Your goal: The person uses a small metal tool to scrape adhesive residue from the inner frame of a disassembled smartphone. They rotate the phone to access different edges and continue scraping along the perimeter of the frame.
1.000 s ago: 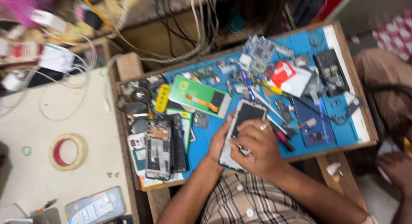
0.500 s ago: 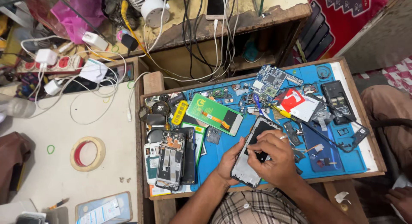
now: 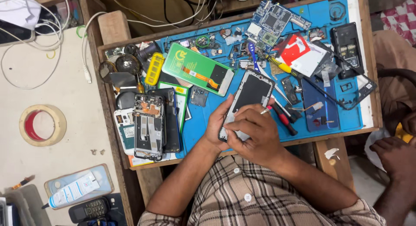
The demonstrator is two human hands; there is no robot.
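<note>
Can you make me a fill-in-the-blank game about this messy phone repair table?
1. Both hands, the left hand and the right hand, are on an opened ____.
2. The mat under the parts is coloured ____.
3. The tape roll lies on the white table, to the ____ of the tray in the picture.
4. The screwdriver beside the right hand has a ____ handle.

Missing words: phone; blue; left; red
</note>
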